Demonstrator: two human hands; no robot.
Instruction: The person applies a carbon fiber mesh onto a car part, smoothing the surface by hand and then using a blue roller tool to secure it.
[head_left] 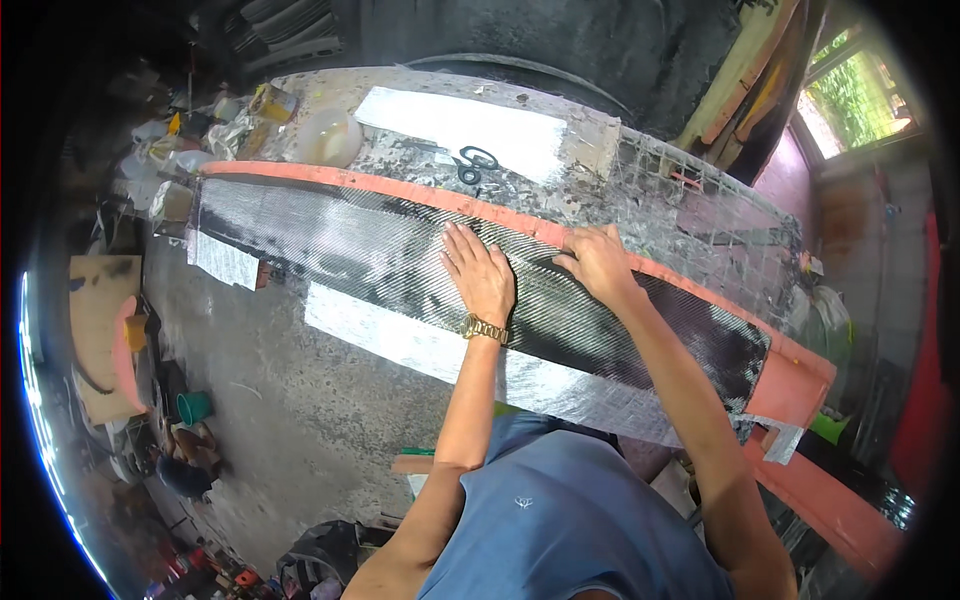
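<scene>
A long dark woven cloth, like carbon fibre (390, 245), lies along a long, curved orange mould (450, 198). My left hand (482, 275) rests flat on the middle of the cloth, fingers stretched out and pointing to the far side. A gold-coloured watch (484, 328) is on that wrist. To its right, my right hand (598, 262) has its fingers bent at the far edge, where cloth meets orange rim. The thumb lies over the cloth side; what is between the fingertips is hidden. Silvery-white strips (400, 338) hang along the near edge.
Beyond the mould, a stained worktable (630, 190) bears black-handled scissors (475, 163), a white sheet (465, 122) and a translucent bowl (330, 137). Cups and bags crowd its left end. A green bucket (194, 407) stands on the floor at left, near a leaning board (95, 350).
</scene>
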